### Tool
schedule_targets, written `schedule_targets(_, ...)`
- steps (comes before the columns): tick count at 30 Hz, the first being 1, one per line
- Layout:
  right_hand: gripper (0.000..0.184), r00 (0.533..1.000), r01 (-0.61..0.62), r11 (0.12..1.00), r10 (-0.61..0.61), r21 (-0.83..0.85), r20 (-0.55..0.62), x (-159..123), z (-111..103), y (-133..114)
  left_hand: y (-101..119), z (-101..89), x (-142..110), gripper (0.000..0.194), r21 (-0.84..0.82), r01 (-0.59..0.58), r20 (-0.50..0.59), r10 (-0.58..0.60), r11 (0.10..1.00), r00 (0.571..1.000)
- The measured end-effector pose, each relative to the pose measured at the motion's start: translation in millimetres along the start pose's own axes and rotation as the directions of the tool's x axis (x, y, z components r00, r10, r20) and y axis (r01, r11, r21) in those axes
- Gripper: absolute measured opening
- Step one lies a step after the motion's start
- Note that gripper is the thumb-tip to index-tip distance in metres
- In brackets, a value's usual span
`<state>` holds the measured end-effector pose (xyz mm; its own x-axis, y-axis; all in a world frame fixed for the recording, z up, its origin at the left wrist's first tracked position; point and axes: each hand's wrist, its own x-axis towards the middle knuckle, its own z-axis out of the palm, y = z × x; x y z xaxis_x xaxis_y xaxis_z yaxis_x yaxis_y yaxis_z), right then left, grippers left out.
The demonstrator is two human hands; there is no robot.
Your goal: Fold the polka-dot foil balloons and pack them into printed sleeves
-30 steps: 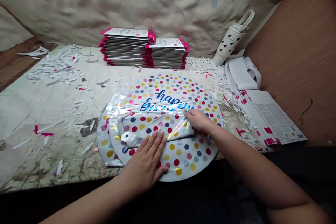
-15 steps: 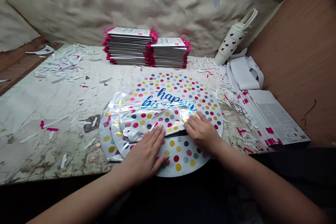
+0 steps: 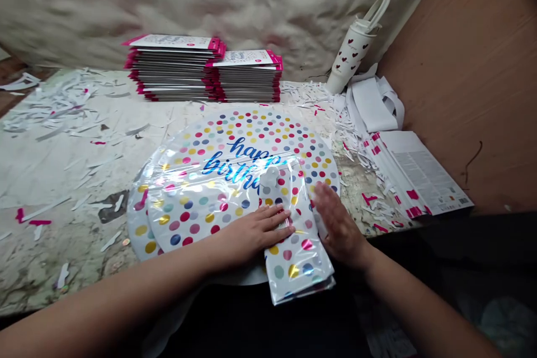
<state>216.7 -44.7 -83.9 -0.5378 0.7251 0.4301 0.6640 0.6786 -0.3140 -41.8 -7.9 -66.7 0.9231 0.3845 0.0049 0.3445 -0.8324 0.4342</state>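
Note:
Flat round foil balloons [image 3: 188, 198] with coloured dots lie stacked on the table, the top one lettered in blue, "happy birthday". On their right part rests a folded foil balloon [image 3: 296, 263], a narrow dotted strip running towards me, its near end over the table's front edge. My left hand [image 3: 255, 229] lies flat across this strip, fingers stretched out and pressing it down. Beside the strip's right edge, my right hand [image 3: 339, 229] is raised with its fingers extended, slightly blurred. Whether it touches the foil I cannot tell.
Two stacks of pink-edged packets [image 3: 176, 70] stand at the back. To their right leans a white tumbler [image 3: 351, 56] with hearts. A white paper band [image 3: 373, 105] and printed card sheets [image 3: 428, 173] lie by the brown side panel [image 3: 457, 84]. Paper scraps [image 3: 62, 103] litter the table.
The folded balloon has turned from lying crosswise to pointing towards me. My left hand has shifted right onto it. My right hand has gone from gripping its right end to open beside it.

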Motion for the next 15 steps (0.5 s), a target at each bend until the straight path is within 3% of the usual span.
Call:
schedule_targets(2, 0.057, 0.961, 0.255, 0.967, -0.249, -0.032, 0.119, 0.2, -3.8, -1.0, 1.9, -0.6, 2.0, 0.053, 0.011, -0.040, 0.052, 0.039, 0.999, 0.998)
schedule_targets(4, 0.041, 0.920, 0.329, 0.944, -0.325, 0.021, 0.218, 1.1, -8.0, -3.0, 5.3, 1.1, -1.5, 0.049, 0.051, -0.050, 0.030, 0.048, 0.997, 0.998)
schedule_targets(7, 0.030, 0.943, 0.155, 0.972, -0.198, 0.175, 0.266, 3.6, -13.4, -3.4, 10.3, 5.1, -9.9, 0.040, 0.067, 0.013, -0.102, -0.006, 0.998, 0.995)
schedule_targets(10, 0.023, 0.928, -0.216, 0.908, 0.077, 0.359, 0.364, 11.9, -15.7, 1.4, 10.4, -1.1, -7.7, 0.030, -0.190, 0.228, -0.176, -0.261, 0.955, 0.949)
schedule_targets(12, 0.021, 0.850, -0.485, 0.765, 0.299, 0.424, 0.433, 21.5, -14.6, 7.2, 7.1, -13.5, 2.9, 0.025, -0.439, 0.455, -0.043, -0.524, 0.775, 0.851)
schedule_targets(13, 0.025, 0.792, -0.596, 0.678, 0.409, 0.431, 0.453, 27.1, -13.5, 10.3, 4.7, -20.7, 10.0, 0.025, -0.536, 0.571, 0.075, -0.638, 0.622, 0.766)
schedule_targets(15, 0.032, 0.665, -0.747, 0.535, 0.598, 0.395, 0.447, 38.2, -11.2, 14.9, -0.9, -33.3, 25.0, 0.029, -0.632, 0.719, 0.307, -0.759, 0.288, 0.574)
